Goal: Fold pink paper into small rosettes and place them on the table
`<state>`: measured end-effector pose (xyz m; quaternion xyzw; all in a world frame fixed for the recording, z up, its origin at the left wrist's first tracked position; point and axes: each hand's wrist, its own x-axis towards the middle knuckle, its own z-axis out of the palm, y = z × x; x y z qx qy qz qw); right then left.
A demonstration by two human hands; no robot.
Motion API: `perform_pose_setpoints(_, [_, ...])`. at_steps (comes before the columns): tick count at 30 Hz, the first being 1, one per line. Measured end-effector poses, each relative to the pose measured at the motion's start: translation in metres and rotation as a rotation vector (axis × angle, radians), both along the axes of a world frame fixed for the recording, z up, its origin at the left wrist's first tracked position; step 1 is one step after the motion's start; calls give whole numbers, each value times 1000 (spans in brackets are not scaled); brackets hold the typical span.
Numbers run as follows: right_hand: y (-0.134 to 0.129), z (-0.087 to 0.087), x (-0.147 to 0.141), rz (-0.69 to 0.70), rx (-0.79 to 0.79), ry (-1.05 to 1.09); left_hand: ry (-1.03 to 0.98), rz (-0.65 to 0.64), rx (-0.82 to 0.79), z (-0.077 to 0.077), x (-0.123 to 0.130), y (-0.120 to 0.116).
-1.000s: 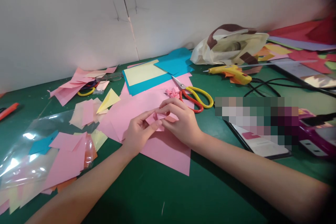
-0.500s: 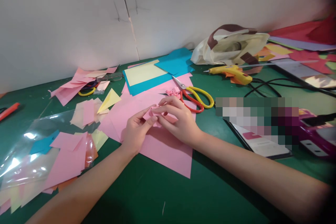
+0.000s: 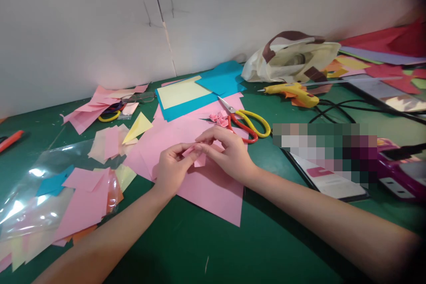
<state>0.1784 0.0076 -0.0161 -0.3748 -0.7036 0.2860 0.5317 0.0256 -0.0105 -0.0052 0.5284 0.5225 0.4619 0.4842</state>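
Observation:
A small piece of pink paper (image 3: 199,160) is pinched between my two hands, partly hidden by the fingers. My left hand (image 3: 175,164) grips it from the left, thumb against the fingers. On its right side, my right hand (image 3: 229,153) is closed on the same piece, fingertips touching the left thumb. Larger pink sheets (image 3: 213,197) lie under both hands. Just beyond the right hand sit small folded pink paper flowers (image 3: 218,118) and a pair of scissors (image 3: 246,120) with one red and one yellow handle.
Blue sheets (image 3: 226,80) and a pale yellow sheet (image 3: 181,92) lie behind. To the right are a yellow glue gun (image 3: 293,93), a cloth bag (image 3: 256,67), a partly blurred phone (image 3: 346,186) and a purple power strip (image 3: 396,171). A clear plastic bag (image 3: 33,186) with paper scraps lies left.
My right fingers have curled inward and down, closing nearer to the left thumb. The pink piece has turned, with a flap now hanging below the fingers.

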Motion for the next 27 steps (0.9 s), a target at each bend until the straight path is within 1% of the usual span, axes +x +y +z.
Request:
perform_pose_setpoints(3, [0, 0, 0, 16, 10, -50, 48, 32, -12, 2, 0, -1])
perform_pose_setpoints(7, [-2, 2, 0, 21, 11, -69, 71, -12, -8, 5, 3, -3])
perform_pose_setpoints(13, [-4, 2, -3, -63, -112, 24, 104, -58, 47, 5, 3, -4])
perform_pose_setpoints(15, [-3, 2, -3, -74, -147, 53, 80, -57, 43, 4, 3, -3])
perform_pose_setpoints(19, [-1, 0, -3, -74, -195, 135, -56, 39, 2, 1, 3, -1])
perform_pose_setpoints(22, [-1, 0, -3, -35, -203, 170, -101, 99, -12, 0, 2, 0])
perform_pose_setpoints(27, [-3, 3, -4, 13, -115, 53, -153, 162, 16, -4, -3, 2])
